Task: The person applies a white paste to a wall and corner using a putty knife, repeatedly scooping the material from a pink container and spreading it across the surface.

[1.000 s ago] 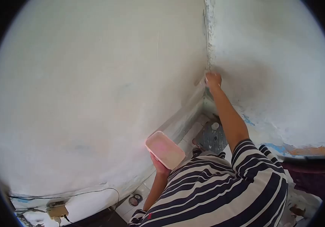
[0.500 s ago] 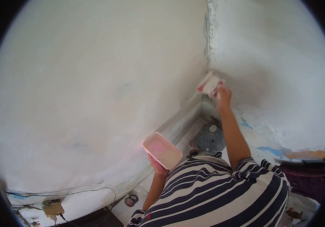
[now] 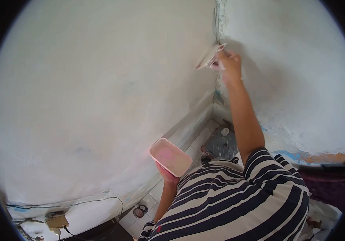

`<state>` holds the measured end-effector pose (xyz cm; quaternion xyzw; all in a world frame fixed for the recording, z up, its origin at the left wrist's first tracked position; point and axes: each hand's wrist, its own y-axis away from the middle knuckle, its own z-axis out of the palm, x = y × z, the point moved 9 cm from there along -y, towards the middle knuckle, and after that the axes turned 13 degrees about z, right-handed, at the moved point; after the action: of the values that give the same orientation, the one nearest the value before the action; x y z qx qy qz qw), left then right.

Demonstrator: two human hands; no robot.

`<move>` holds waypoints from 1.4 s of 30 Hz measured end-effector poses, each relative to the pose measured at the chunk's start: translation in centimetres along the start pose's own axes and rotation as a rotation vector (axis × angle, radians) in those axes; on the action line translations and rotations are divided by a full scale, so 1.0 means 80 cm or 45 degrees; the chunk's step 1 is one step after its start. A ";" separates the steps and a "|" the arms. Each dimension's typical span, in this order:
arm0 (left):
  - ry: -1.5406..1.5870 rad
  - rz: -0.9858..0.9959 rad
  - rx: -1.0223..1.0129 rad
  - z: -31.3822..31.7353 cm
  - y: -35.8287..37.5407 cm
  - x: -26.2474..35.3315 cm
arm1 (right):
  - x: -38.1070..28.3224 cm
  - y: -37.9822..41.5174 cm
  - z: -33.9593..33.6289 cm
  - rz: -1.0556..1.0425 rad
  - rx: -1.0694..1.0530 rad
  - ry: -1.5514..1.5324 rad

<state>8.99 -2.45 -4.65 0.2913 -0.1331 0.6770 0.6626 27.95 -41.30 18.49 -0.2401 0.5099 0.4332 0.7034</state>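
My right hand (image 3: 230, 66) is raised at the corner between two walls, its fingers closed around a wide flat putty scraper (image 3: 210, 58). The scraper's broad edge lies against the left wall (image 3: 112, 80), right beside the corner seam. White smears show on the knuckles. Low in front of my body, my left hand (image 3: 167, 174) grips a pink rectangular tub (image 3: 179, 149) from beneath and along its side. The tub is tilted, with its open top towards me and some pale paste at the bottom.
A grey slatted stool (image 3: 220, 145) with a small white cup (image 3: 225, 131) stands in the corner below. A roll of tape (image 3: 140, 211) lies on the tiled floor. A socket box (image 3: 56, 222) with cables is at the lower left. Dark purple fabric (image 3: 325, 186) is at the right.
My right hand has moved up along the corner with the scraper, which has swung over against the left wall. My left hand and the tub have hardly moved.
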 end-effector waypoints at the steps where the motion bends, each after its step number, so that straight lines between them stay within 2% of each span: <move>1: 0.002 -0.010 0.003 -0.002 0.000 -0.001 | -0.007 -0.001 -0.015 -0.001 0.011 0.004; 3: 0.008 -0.027 0.003 -0.004 -0.002 -0.004 | -0.031 0.000 -0.027 -0.093 -0.309 -0.327; 5: 0.017 -0.042 -0.021 -0.003 -0.005 -0.006 | -0.020 0.014 -0.045 -0.068 -0.225 -0.360; 7: 0.037 -0.072 0.008 -0.006 -0.004 -0.012 | 0.048 0.000 -0.077 0.001 -0.205 -0.298; 9: 0.052 -0.094 0.044 -0.012 -0.002 -0.014 | 0.138 0.000 -0.095 0.206 -0.180 -0.295; 11: 0.008 -0.063 0.031 -0.014 -0.005 -0.012 | 0.198 0.011 -0.104 0.399 0.218 0.116; 14: 0.039 -0.080 -0.006 -0.011 -0.004 -0.013 | 0.225 0.001 -0.069 0.447 0.109 0.126; 15: 0.037 -0.075 -0.007 -0.010 -0.005 -0.012 | 0.216 -0.002 -0.050 0.447 0.104 0.124; 20: 0.011 -0.026 0.011 -0.012 -0.004 -0.007 | 0.048 0.026 0.024 0.199 -0.148 -0.011; 21: 0.013 -0.022 0.006 -0.012 -0.005 -0.006 | 0.030 0.027 0.015 0.194 -0.152 -0.013; 23: 0.015 -0.020 0.008 -0.013 -0.004 -0.006 | -0.012 0.027 0.000 0.065 -0.457 -0.075; 25: 0.015 -0.015 0.014 -0.013 -0.002 -0.005 | -0.022 0.036 -0.023 0.021 -0.407 -0.145; 27: 0.012 -0.008 0.021 -0.012 -0.004 -0.005 | -0.022 0.048 -0.043 -0.020 -0.360 -0.221; 30: -0.002 0.000 0.014 -0.011 -0.004 -0.005 | 0.023 0.062 -0.073 0.005 -0.264 -0.293; 32: -0.024 -0.010 -0.006 -0.005 -0.004 -0.005 | 0.056 0.076 -0.087 0.060 -0.213 -0.512; 35: -0.008 -0.028 -0.007 0.006 -0.004 -0.003 | 0.081 0.112 -0.076 0.118 -0.261 -0.582; 39: -0.052 0.005 0.046 0.012 0.001 -0.005 | 0.103 0.172 -0.050 0.292 -0.309 -0.483; 42: -0.224 0.193 -0.037 0.039 0.000 0.016 | 0.109 0.223 -0.025 0.339 -0.347 -0.335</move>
<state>9.77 -3.15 -1.42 0.3292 -0.2223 0.6949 0.5994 12.58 -30.59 11.56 -0.2048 0.3780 0.6145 0.6615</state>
